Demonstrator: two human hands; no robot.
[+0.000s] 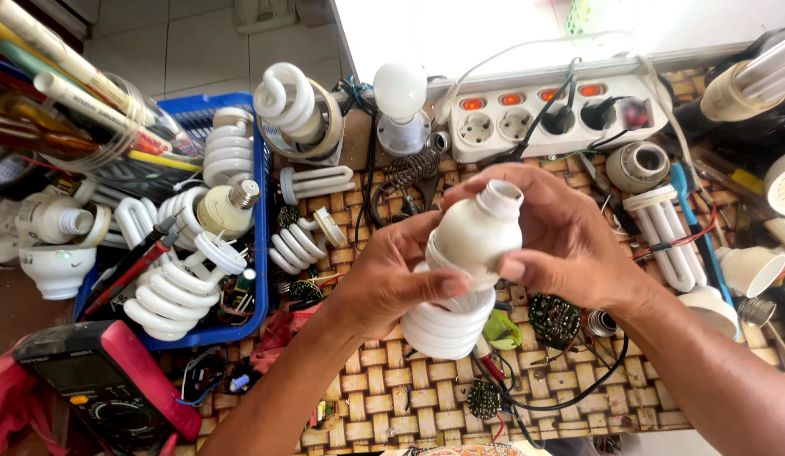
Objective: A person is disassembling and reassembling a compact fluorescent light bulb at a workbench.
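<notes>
Both my hands hold one white spiral lamp [460, 279] above the woven table top [392, 388]. My left hand [384, 274] grips the lower part, near the coiled glass tube. My right hand [561, 236] wraps around the lamp's white plastic base, with the bare neck pointing up and away. The thumb of each hand lies on the seam between base and tube.
A blue basket [261, 279] of spiral lamps stands at the left. A multimeter with red casing [105, 380] lies at the lower left. A white power strip [544, 114] with lit switches runs along the back. Round circuit boards [554, 319], wires and lamp parts litter the table.
</notes>
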